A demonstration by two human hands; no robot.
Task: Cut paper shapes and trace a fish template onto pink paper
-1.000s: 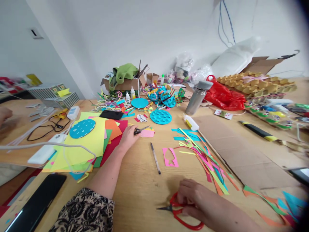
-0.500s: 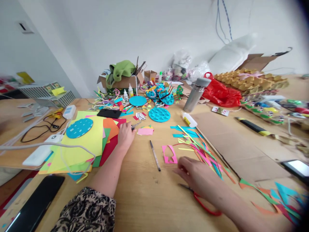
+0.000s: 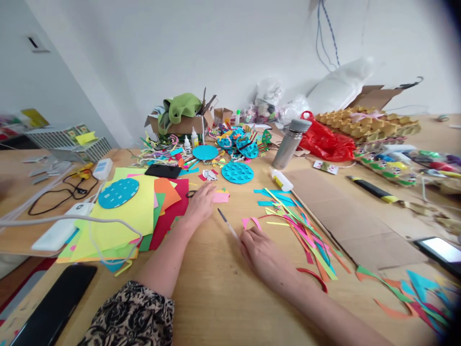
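My left hand (image 3: 202, 205) reaches forward over the table, fingers stretched out and touching or just above a small pink paper piece (image 3: 221, 197). Beside its wrist, the black handle of small scissors (image 3: 190, 194) shows by the red paper. My right hand (image 3: 257, 247) has its fingertips closed on the lower end of a slim pen (image 3: 227, 223), which lies slanted with its dark tip pointing away. Past those fingers is a cut pink paper frame (image 3: 252, 222), partly hidden. Red-handled scissors (image 3: 315, 278) lie under my right forearm, blades covered.
Coloured paper sheets (image 3: 142, 192) and a blue dotted disc (image 3: 118, 193) lie left. Paper strips (image 3: 306, 226), a glue bottle (image 3: 282, 179) and cardboard (image 3: 353, 216) are right. Behind stand a metal bottle (image 3: 290, 144) and a blue embossed disc (image 3: 237, 172).
My left hand has moved right, from the small scissors to the pink paper piece. My right hand has moved left and forward onto the pen, which has turned slightly.
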